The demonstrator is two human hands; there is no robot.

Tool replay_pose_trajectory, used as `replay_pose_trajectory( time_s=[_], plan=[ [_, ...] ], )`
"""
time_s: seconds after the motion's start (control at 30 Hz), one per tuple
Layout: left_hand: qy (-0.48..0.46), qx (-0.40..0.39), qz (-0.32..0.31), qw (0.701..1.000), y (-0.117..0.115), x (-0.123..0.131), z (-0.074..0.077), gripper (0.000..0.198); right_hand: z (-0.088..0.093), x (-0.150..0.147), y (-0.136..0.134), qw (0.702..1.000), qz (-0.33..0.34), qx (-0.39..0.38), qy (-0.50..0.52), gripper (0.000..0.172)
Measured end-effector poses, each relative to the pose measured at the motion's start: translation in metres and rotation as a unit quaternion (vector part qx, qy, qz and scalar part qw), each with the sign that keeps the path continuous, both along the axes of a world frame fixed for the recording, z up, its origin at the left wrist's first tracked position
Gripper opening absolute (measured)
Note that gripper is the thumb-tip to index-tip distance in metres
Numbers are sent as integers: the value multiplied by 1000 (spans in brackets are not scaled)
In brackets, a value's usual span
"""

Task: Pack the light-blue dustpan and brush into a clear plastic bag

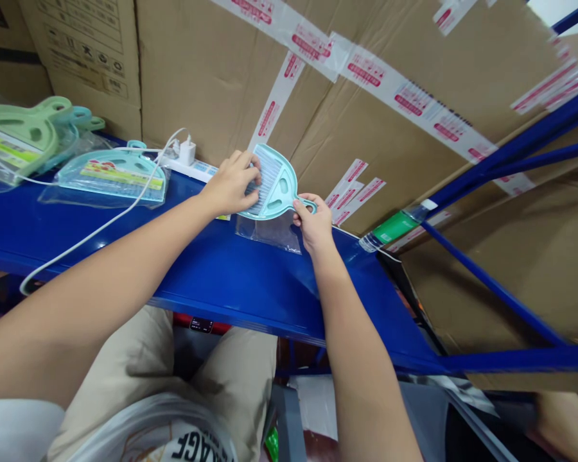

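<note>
1. Brush-and-dustpan set (280, 196): held up over blue counter (231, 273), near plastic bag (272, 236).
2. Right hand (316, 221): closed around handle (300, 197).
3. Left hand (234, 184): half-curled at bristles (270, 170); cannot tell whether gripping.

Pretty much the whole background is taken up by big cardboard boxes (197, 77), and white-and-red tape (313, 42) is plastered diagonally from top centre towards the right. Handling symbols (84, 58) are printed on the cardboard at upper left. Left of centre, a white charger (187, 153) is plugged into a white power strip (200, 169), and a white cable (96, 232) is looped down the left side. Right of centre, a tilted, green-labelled bottle (397, 226) can be spotted near some blue metal bars (491, 283). A glossy blue shelf (250, 282) is stretched across the middle.
</note>
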State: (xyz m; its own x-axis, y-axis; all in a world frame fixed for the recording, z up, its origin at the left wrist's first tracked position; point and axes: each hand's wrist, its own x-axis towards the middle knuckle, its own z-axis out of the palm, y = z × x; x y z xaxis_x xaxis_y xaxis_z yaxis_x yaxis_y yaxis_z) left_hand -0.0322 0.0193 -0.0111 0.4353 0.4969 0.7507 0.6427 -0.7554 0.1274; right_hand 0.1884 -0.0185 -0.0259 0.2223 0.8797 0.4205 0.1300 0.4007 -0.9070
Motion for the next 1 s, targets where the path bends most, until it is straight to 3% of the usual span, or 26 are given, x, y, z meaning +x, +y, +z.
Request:
replay_pose_trajectory(
  time_s=[0.4,1.0],
  plan=[
    [16,15,-17,1000,4,5,-7,14,2,-5,-4,1000,1,-2,-22,29],
    [41,-3,60,997,7,0,-6,23,3,-3,-2,1000,-15,-15,-17,26]
  ],
)
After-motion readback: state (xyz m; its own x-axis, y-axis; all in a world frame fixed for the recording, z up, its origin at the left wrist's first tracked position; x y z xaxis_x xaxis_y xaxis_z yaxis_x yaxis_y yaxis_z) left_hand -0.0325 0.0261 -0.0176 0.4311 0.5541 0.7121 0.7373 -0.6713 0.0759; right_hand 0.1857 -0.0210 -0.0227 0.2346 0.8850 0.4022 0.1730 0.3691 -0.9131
